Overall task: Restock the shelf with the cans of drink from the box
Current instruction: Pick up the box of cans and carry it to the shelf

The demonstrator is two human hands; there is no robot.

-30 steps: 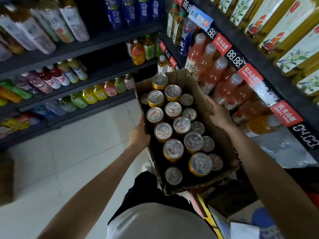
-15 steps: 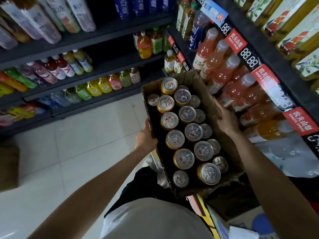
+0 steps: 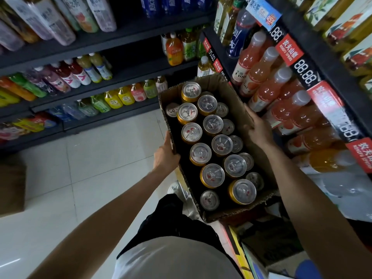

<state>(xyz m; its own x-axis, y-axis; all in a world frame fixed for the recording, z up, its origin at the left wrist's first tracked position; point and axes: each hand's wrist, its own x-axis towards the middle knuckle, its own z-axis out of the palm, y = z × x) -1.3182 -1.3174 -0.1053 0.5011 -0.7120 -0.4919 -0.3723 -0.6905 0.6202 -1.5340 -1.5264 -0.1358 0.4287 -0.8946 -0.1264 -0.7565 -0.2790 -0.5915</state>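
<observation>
An open brown cardboard box [image 3: 231, 91] is held in front of me above the floor, next to the shelf on the right. It holds several upright gold cans [image 3: 212, 175] with silver tops, some standing higher than others. My left hand [image 3: 165, 156] grips the box's left wall, thumb over the rim. My right hand [image 3: 258, 128] grips the right wall, fingers curled over its edge. Both forearms reach in from below.
A dark shelf [image 3: 314, 57] on the right carries orange drink bottles [image 3: 261, 73] and red price tags, close against the box. Another shelf unit [image 3: 124, 73] at the back holds coloured bottles. White floor tiles [image 3: 90, 168] lie on the left, a brown box [image 3: 12, 186] at the far left edge.
The box and both hands sit slightly lower and more to the right in view than before. The grip of both hands on the box is unchanged.
</observation>
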